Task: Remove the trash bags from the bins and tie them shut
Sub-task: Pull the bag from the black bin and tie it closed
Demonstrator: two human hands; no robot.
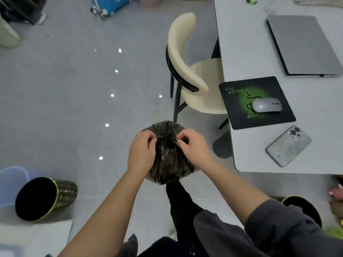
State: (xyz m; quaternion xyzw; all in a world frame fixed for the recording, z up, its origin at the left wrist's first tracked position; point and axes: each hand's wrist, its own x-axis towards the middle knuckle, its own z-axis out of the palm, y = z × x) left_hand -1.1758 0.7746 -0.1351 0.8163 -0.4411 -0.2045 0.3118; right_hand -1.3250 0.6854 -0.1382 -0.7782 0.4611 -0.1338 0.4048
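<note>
Mouse [266,105] on mousepad [241,101], phone [289,145] nearer.

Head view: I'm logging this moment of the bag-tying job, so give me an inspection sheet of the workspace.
Surface: grey tiled floor, glossy with light spots.
Job's things: black trash bag full, neck gathered; black bin tipped on its side at left; second bin at lower right, partly hidden.
Clutter: on the table a closed laptop, mouse on a mouse pad, phone face down.
Hands: left hand and right hand each pinch the bag's neck.
Cables: nothing seen.
Surroundings: cream chair, blue suitcase, blue basin.
</note>
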